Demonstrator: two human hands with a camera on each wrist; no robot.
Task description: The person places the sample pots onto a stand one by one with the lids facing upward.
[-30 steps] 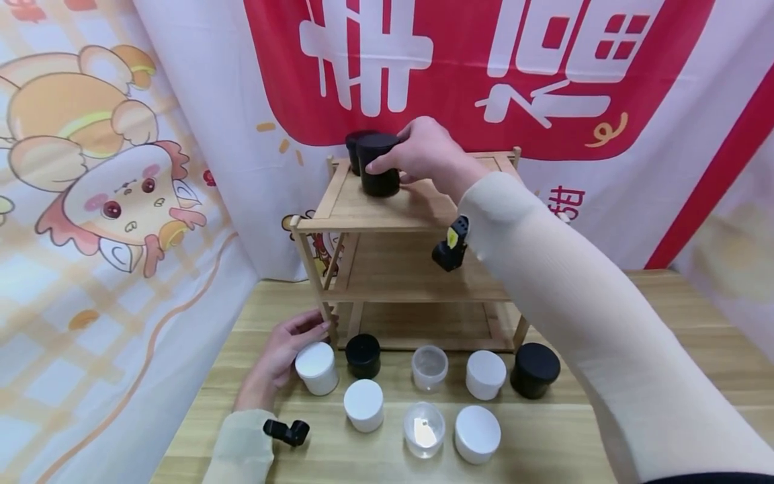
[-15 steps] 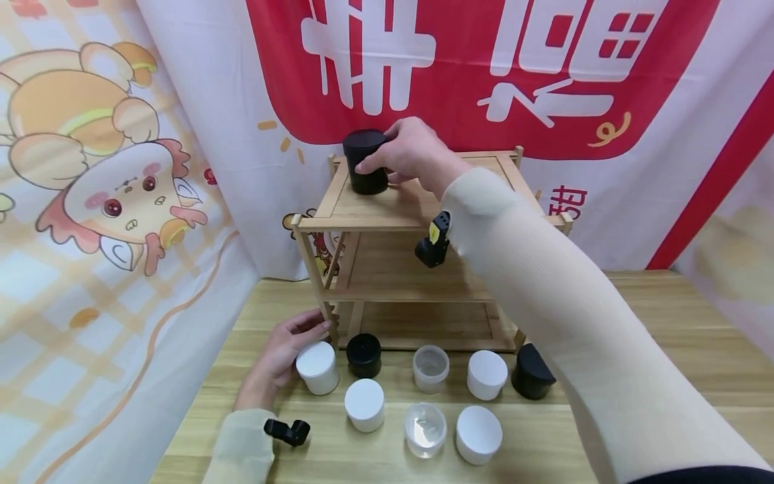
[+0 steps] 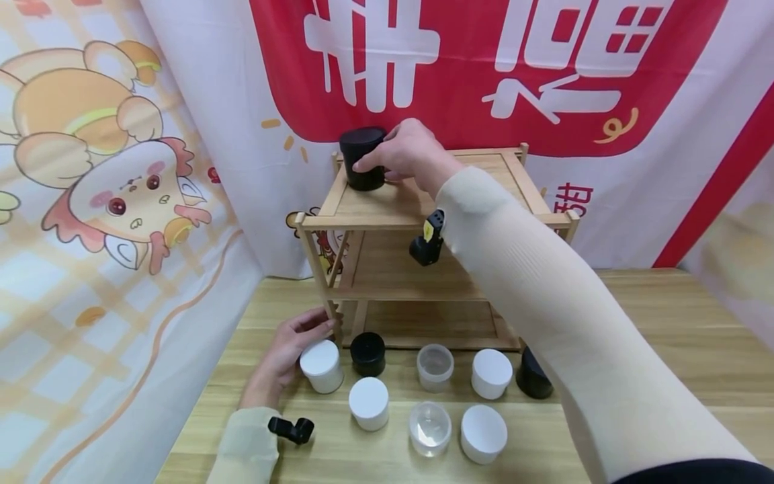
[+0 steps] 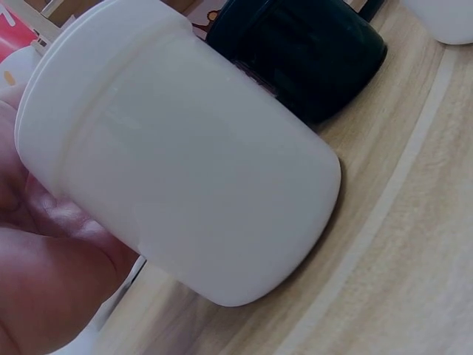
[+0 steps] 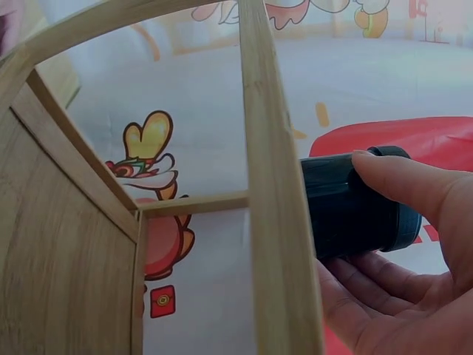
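My right hand [image 3: 414, 154] grips a lidded black jar [image 3: 361, 165] at the left end of the wooden rack's top shelf [image 3: 423, 202]. In the right wrist view, the thumb lies along one side of the black jar [image 5: 344, 207] and the fingers reach around the other. Low on the left, my left hand [image 3: 296, 346] holds the rack's front left leg [image 3: 316, 269] between thumb and fingers. Right beside that hand stands a white jar [image 3: 322, 366]; it fills much of the left wrist view and hides part of the fingers.
Before the rack on the wooden table [image 3: 236, 349] stand a short black jar [image 3: 367, 354], several white jars [image 3: 369, 403], two clear cups [image 3: 430, 428] and another black jar [image 3: 533, 376], partly covered by my right sleeve. A printed cloth [image 3: 205, 101] hangs behind and at the left.
My right hand has slid the black jar left along the top shelf. A second black jar seen behind it a second ago is now hidden. My left hand stays at the leg.
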